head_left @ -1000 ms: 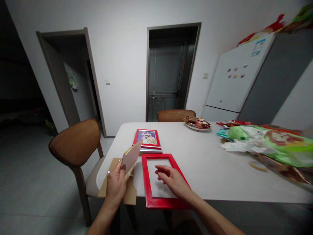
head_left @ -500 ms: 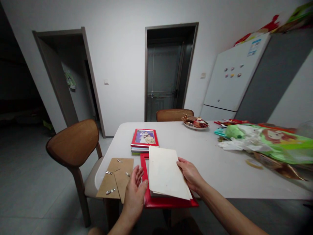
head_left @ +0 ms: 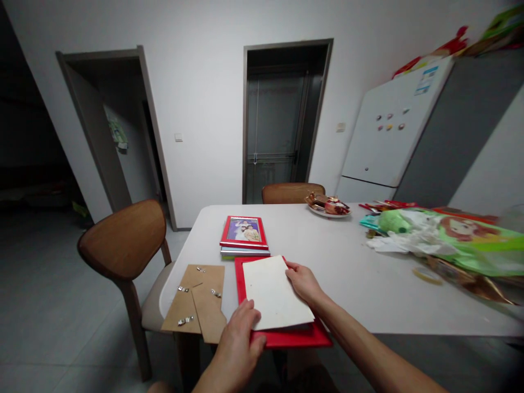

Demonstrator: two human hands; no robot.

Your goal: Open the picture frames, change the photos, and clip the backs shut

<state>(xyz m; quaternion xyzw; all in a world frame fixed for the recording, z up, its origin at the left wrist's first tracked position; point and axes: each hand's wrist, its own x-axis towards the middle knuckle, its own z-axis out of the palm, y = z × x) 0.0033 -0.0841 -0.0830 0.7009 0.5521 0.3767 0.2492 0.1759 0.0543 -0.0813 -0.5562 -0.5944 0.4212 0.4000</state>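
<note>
A red picture frame (head_left: pixel 286 338) lies at the table's near edge with white paper sheets (head_left: pixel 276 292) over its middle, askew to its sides. My right hand (head_left: pixel 305 281) is closed on the right edge of the sheets, thumb on top. At the frame's lower left corner, my left hand (head_left: pixel 241 333) is closed over the red border, its fingertips against the left edge of the paper. Left of it lie two brown backing boards (head_left: pixel 184 284) with metal clips (head_left: pixel 185 320), one overlapping the other. What lies beneath the sheets is mostly hidden.
Behind the frame sits a stack of smaller frames, a red photo frame (head_left: pixel 244 232) on top. Farther back is a plate of wrapped items (head_left: pixel 327 204). A green bag (head_left: pixel 483 240), crumpled plastic and a tape roll (head_left: pixel 427 275) cover the right side. A chair (head_left: pixel 123 234) stands left.
The white sheets have come down and left onto the red frame, with my right hand still on them. My left hand has moved from open beside the frame onto its lower left corner.
</note>
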